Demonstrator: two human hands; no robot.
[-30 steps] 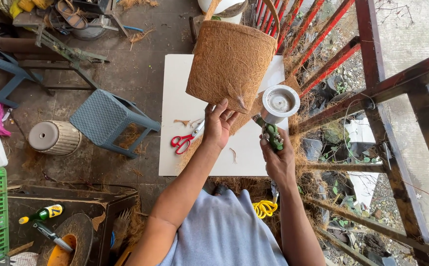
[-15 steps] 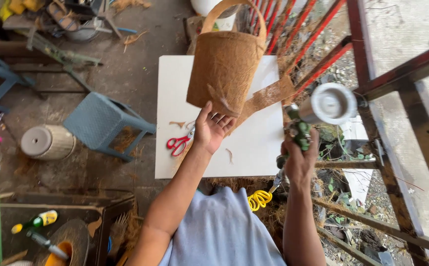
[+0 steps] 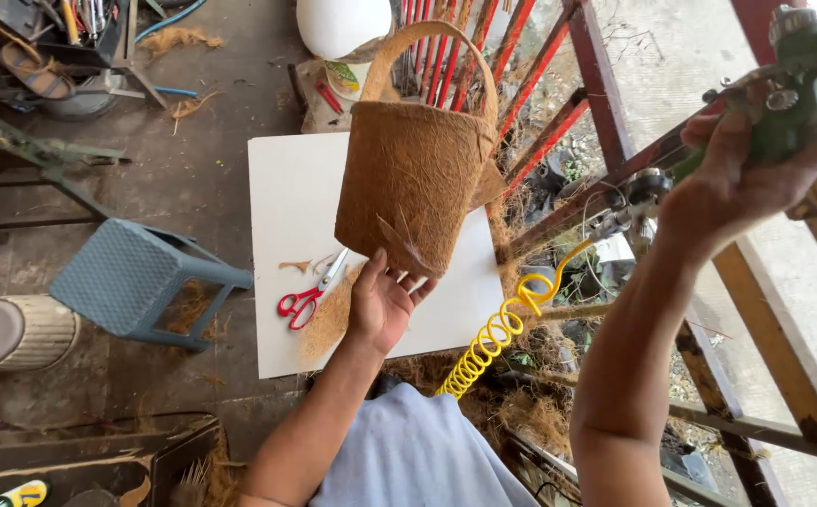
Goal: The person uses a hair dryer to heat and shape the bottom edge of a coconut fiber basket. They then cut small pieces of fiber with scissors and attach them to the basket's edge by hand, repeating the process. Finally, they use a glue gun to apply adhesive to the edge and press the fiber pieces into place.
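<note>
Coir basket sits propped on the left hand, fingers spread under its base; right hand clamps the green spray gun. Best kept steady and level.

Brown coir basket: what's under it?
Under the brown coir basket: white board and left hand at its base. Board directly beneath is covered.

The left hand lay palm-up, fingers spread toward twelve o'clock; the right hand was raised at two o'clock, fingers curled closed
</note>
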